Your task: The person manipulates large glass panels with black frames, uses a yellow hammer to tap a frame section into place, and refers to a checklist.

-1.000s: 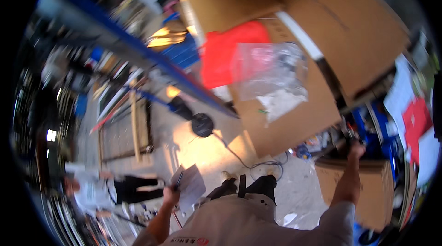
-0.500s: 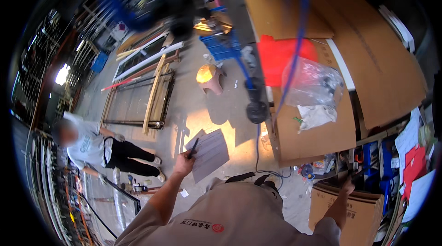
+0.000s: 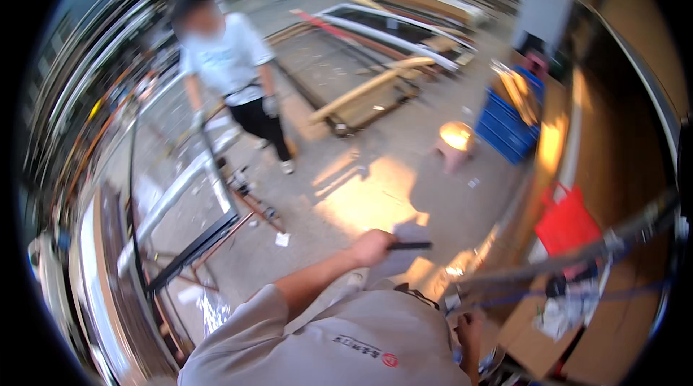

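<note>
My left hand point(image 3: 372, 247) is closed, out in front of my chest, holding printed paper sheets point(image 3: 410, 233) and a dark pen-like stick point(image 3: 413, 245) that points right. The paper is partly hidden behind the hand and blurred. Low on the right, close to my body, is my right hand point(image 3: 468, 328). Its fingers look curled but are smeared, and whether anything lies in them cannot be made out. Beside it is the cardboard-covered bench point(image 3: 530, 343), where a clear plastic bag point(image 3: 567, 314) and a red bag point(image 3: 568, 223) lie.
A person point(image 3: 234, 61) in a white shirt stands at the left beside a dark frame point(image 3: 191, 252) on supports. Frames and a wooden beam point(image 3: 361, 93) lie on the floor ahead. A stool point(image 3: 455, 144) and a blue crate point(image 3: 509, 122) stand at right.
My view has swung left, bringing the person and dark frame closer to the middle. My right hand has left the shelf boxes and come in near my body. The left hand keeps the paper and stick.
</note>
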### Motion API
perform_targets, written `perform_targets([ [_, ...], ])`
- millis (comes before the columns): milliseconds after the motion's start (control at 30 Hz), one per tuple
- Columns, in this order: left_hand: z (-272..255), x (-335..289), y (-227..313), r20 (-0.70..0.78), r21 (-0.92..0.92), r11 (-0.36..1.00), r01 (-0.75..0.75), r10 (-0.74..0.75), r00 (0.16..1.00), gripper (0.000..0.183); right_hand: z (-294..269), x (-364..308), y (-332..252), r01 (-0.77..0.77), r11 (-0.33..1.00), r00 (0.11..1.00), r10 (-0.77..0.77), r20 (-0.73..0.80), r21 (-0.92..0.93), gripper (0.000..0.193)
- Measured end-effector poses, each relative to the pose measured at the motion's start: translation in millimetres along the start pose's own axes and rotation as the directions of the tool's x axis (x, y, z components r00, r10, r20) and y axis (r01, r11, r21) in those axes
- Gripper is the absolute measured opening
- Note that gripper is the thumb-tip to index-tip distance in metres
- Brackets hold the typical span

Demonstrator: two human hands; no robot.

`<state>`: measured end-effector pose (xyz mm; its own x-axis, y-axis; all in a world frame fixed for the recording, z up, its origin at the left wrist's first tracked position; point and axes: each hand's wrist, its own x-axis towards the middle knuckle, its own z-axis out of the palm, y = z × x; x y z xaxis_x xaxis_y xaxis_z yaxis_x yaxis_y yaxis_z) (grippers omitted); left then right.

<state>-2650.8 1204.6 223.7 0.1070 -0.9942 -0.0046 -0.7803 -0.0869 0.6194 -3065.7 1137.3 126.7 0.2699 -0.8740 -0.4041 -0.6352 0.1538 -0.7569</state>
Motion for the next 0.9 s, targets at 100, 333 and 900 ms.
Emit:
perform_targets([
  [100,-11.7,-2.2,-9.7,0.020,0.027,1.000,0.008,-0.008,1.000,0.022,12.5,37.1,-123.7,0.297,0.929,0.946,-0.318,0.065,0.222,0.019],
  [333,-60.5,-63.7,-68.4,-0.095,0.050,0.995,0.090,-0.085,0.992,0.018,147.0,43.6,-312.8,0.279,0.866,0.723,-0.474,0.503,0.415,0.024],
  [900,-119.7,-86.7,-184.3,-0.340,-0.245,0.878,0.411,-0.475,0.812,0.033,314.7,121.3,-457.6,0.068,0.946,0.365,-0.320,0.874,0.318,0.015],
])
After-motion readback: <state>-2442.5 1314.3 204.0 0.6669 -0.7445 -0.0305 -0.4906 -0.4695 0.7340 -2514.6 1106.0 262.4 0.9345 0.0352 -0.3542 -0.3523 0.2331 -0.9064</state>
